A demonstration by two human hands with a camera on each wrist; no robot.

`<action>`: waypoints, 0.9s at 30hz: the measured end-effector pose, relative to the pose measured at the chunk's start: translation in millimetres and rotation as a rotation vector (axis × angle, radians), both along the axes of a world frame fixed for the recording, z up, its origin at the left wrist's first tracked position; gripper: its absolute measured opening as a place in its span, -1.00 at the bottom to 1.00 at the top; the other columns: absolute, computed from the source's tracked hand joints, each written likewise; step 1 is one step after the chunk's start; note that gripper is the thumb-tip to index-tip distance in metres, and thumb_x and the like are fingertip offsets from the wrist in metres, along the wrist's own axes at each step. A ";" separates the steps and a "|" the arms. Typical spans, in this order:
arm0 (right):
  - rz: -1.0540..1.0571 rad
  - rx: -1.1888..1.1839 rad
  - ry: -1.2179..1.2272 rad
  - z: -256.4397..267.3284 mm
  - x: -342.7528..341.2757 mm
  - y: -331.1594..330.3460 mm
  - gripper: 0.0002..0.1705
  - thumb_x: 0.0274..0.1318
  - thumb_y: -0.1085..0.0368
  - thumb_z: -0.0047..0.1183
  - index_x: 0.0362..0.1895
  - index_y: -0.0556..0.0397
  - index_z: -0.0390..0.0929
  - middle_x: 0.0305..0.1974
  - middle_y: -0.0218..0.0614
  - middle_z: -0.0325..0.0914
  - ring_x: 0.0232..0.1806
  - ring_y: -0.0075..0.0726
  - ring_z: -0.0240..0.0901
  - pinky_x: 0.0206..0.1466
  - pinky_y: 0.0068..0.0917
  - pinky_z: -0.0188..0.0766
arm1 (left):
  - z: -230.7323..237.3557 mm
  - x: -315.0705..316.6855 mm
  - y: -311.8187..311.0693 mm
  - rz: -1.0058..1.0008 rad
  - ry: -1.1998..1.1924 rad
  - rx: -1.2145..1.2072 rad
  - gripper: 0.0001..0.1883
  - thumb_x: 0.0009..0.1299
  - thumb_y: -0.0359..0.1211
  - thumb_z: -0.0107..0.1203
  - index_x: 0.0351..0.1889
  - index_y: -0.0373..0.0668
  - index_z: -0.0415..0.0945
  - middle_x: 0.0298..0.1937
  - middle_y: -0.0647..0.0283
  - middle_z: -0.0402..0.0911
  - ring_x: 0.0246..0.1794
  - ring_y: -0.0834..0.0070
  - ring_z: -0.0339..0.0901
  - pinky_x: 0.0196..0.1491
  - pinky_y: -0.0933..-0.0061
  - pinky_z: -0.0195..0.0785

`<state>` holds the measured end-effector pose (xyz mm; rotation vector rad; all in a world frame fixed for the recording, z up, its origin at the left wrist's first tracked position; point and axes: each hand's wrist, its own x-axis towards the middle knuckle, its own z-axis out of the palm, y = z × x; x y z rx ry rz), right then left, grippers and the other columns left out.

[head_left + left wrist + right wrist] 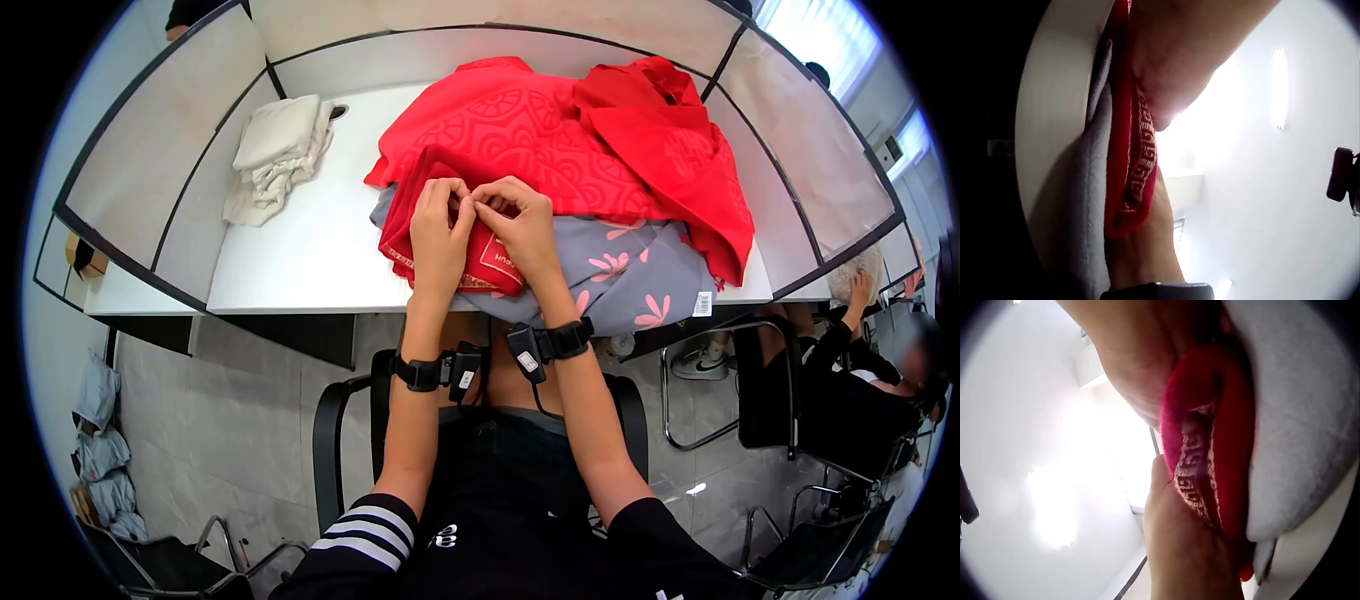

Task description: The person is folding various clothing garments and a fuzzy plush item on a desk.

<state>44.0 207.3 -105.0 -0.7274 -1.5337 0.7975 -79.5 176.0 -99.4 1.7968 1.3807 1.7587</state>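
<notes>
The folded red towel (480, 262) lies in front of me at the desk's near side, on top of a grey cloth (640, 285), its border showing a pale key pattern. My left hand (440, 222) and right hand (520, 225) meet over it, fingers bent and tips close together; whether they pinch the towel or some small thing, I cannot tell. In both wrist views my hands hide their own fingertips. The grey cloth bears pink flowers and a white label (703, 304). Behind the towel spreads a large red sheet (520, 125). To the left, well apart, sits a cream stack (280, 135) on the white desk (320, 260). Partitions (170, 140) enclose it. Off to my right sits another person (850, 375).
</notes>
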 end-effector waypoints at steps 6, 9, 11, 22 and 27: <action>-0.050 0.028 -0.001 4.1 -2.7 -1.0 -0.77 -0.06 0.51 0.24 -0.24 0.19 0.55 -0.35 -0.35 0.58 -0.46 -0.56 0.41 -0.36 -0.61 0.35 | -4.8 0.3 4.4 0.034 0.112 0.009 -0.88 0.40 -0.45 0.01 -0.20 -0.32 0.42 -0.22 0.05 0.47 -0.18 0.13 0.45 -0.09 0.22 0.30; -0.046 0.033 0.006 2.5 -0.9 0.2 -0.59 -0.06 0.50 0.24 -0.08 0.13 0.40 -0.27 -0.30 0.61 -0.43 -0.55 0.44 -0.31 -0.62 0.39 | -5.4 1.5 3.8 0.051 0.114 0.052 -0.89 0.41 -0.46 0.02 -0.20 -0.34 0.44 -0.24 0.11 0.47 -0.22 0.26 0.49 -0.10 0.37 0.33; 0.002 0.003 0.071 3.2 -1.2 -0.3 -0.57 -0.06 0.51 0.23 -0.06 0.14 0.40 -0.24 -0.27 0.63 -0.41 -0.55 0.46 -0.31 -0.62 0.40 | -0.9 3.9 0.3 0.034 0.091 0.006 -0.88 0.41 -0.46 0.02 -0.18 -0.33 0.46 -0.18 0.12 0.46 -0.21 0.30 0.49 -0.09 0.39 0.33; -0.010 0.021 0.000 7.1 -0.6 -3.8 -0.79 0.00 0.54 0.19 -0.20 0.16 0.59 -0.43 -0.35 0.61 -0.44 -0.63 0.43 -0.38 -0.64 0.33 | -2.6 4.6 1.4 0.069 0.025 0.056 -0.89 0.42 -0.45 0.04 -0.22 -0.33 0.44 -0.15 0.12 0.39 -0.25 0.31 0.44 -0.14 0.36 0.34; -0.001 0.001 0.030 1.6 -2.5 -1.7 -0.85 -0.01 0.54 0.18 -0.28 0.17 0.61 -0.46 -0.38 0.60 -0.48 -0.65 0.40 -0.41 -0.63 0.32 | -8.8 3.1 4.7 0.040 -0.151 0.028 -0.85 0.46 -0.42 -0.01 -0.19 -0.36 0.35 -0.22 0.12 0.38 -0.22 0.29 0.40 -0.10 0.35 0.30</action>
